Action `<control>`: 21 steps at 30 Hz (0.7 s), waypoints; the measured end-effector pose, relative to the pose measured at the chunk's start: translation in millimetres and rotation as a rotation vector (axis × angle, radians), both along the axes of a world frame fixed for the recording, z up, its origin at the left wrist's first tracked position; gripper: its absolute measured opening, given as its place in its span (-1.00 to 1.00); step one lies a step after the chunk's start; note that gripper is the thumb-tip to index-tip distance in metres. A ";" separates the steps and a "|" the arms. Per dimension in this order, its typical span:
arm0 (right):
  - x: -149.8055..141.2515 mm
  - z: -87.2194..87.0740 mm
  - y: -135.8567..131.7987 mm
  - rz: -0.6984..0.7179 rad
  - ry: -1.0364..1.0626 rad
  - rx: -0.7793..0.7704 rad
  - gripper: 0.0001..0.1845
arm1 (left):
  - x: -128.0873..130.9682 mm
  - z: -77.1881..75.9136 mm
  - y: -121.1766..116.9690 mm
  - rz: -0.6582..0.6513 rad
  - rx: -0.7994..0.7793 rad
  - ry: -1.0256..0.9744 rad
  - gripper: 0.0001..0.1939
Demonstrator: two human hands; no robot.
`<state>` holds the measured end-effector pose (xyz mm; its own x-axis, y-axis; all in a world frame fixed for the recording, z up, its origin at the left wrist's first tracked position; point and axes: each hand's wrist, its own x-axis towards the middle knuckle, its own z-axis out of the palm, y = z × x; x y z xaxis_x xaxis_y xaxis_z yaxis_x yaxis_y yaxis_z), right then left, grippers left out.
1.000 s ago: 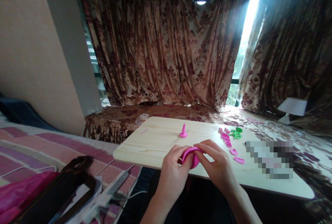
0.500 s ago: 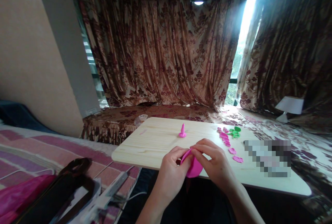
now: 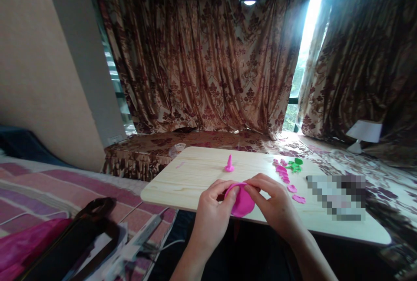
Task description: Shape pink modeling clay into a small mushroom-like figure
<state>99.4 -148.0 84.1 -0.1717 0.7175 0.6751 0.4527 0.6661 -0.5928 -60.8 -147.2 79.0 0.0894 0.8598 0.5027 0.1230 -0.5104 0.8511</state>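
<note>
A flattened round piece of pink modelling clay (image 3: 243,204) is pinched by its upper edge between both hands, over the near edge of the table. My left hand (image 3: 216,203) grips its left side, thumb on the near face. On the right side my right hand (image 3: 269,196) pinches the rim between thumb and fingers. Beyond the hands stands a pink clay piece with an upright pointed stem on a round base (image 3: 230,164). Several flat pink clay pieces (image 3: 282,173) lie in a row to the right, with green clay pieces (image 3: 296,165) beside them.
The pale wooden table (image 3: 182,185) carries a blurred-out flat item (image 3: 339,198) at right. A clear container (image 3: 177,150) stands behind the table's left corner. A power strip (image 3: 146,229) and a dark bag (image 3: 71,246) lie at left. A white lamp (image 3: 363,133) stands far right.
The clay disc has tilted, so its round face shows more fully between the hands. My right hand's fingers have shifted slightly right along its rim. The pieces on the table stay put.
</note>
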 end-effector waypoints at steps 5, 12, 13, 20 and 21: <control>-0.9 -1.9 3.1 -0.014 0.000 -0.017 -0.81 | -0.9 -0.1 0.3 -0.005 -0.015 0.020 -0.77; -4.2 -5.0 3.4 -0.039 0.073 -0.104 -0.75 | 0.1 -4.7 0.9 0.046 -0.045 -0.016 -0.78; -4.3 -6.0 2.8 -0.038 0.086 -0.150 -0.72 | 0.0 -5.6 1.3 0.060 -0.078 -0.033 -0.77; -2.3 -4.0 0.6 -0.038 0.007 -0.106 -0.81 | 0.5 -3.2 -1.3 -0.017 -0.130 -0.015 -0.76; -1.8 -3.1 1.0 -0.037 -0.004 -0.095 -0.81 | 0.2 -2.7 -1.7 -0.017 -0.112 -0.005 -0.76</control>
<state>97.6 -147.0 81.0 -0.1462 0.7840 0.6033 0.4786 0.5897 -0.6505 -60.6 -148.8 76.2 0.1028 0.9091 0.4037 0.1109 -0.4138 0.9036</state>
